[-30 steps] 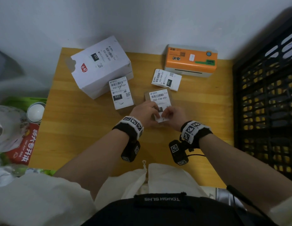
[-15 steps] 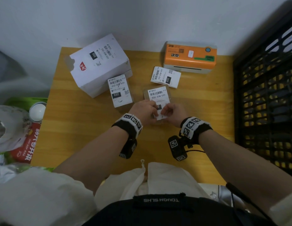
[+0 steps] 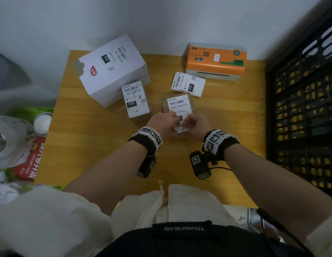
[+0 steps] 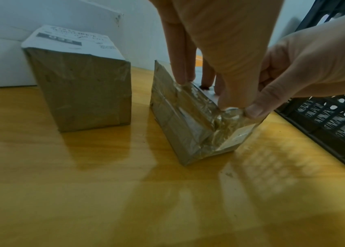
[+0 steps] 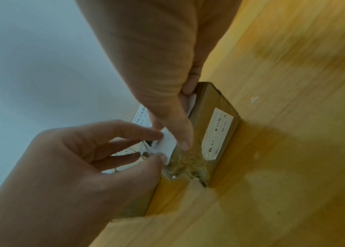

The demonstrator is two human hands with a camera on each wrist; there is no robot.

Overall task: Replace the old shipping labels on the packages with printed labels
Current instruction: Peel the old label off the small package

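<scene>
While both hands worked at the near edge of the small brown package (image 3: 177,115) in the middle of the wooden surface (image 3: 98,149), the step in hand looked to be peeling its old label (image 3: 180,105) away. The left hand (image 3: 166,125) rested its straight fingers (image 4: 181,66) on the top of the package, holding it down, with thumb and forefinger closed on the lifted white corner of the label. The right hand (image 3: 195,127) had its fingers curled, the thumb (image 4: 255,108) pinching at that same near edge, where clear tape showed crumpled; exactly what it held, label or tape, could not be told. Most of the label still lay flat on the package.

A second brown package (image 3: 137,104) stood just to the left, labelled on top, beside a white box (image 3: 109,71). A loose printed label (image 3: 188,84) lay in front of the orange printer (image 3: 216,60).

Next, by my judgement, the move called for a slow, low pull toward the far edge, the left hand pressing down firmly, lest the label tear or the light package lift.
</scene>
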